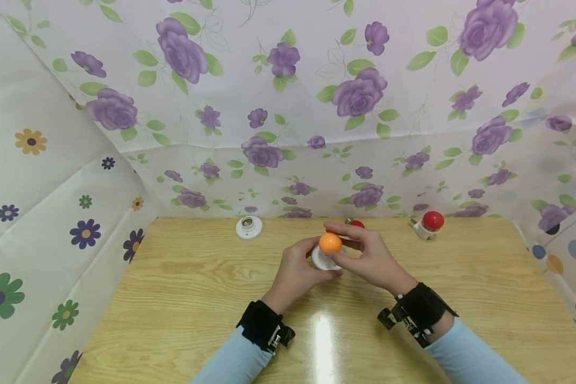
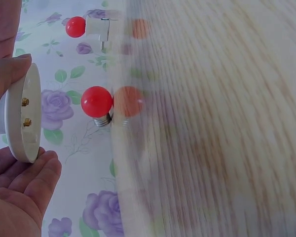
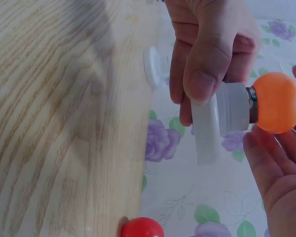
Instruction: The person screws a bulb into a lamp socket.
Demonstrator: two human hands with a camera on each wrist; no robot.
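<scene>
Near the middle of the table, my left hand (image 1: 296,269) grips a white round lamp holder (image 1: 320,260) by its rim, thumb on one side and fingers on the other. Two brass screws show on the holder's underside in the left wrist view. An orange bulb (image 3: 278,102) sits in the holder's socket, a strip of its metal collar still visible in the right wrist view. My right hand (image 1: 372,261) has thumb and fingers around the bulb, forefinger over the far side and thumb on the near side. The holder is tilted and held above the tabletop.
A second white lamp holder (image 1: 249,227) stands at the back left of the table (image 1: 182,298). A loose red bulb (image 2: 96,102) lies at the back, partly behind my right hand. Further right is a white plug-in socket (image 1: 425,230) with a red bulb (image 1: 433,220). Flowered sheeting rises behind.
</scene>
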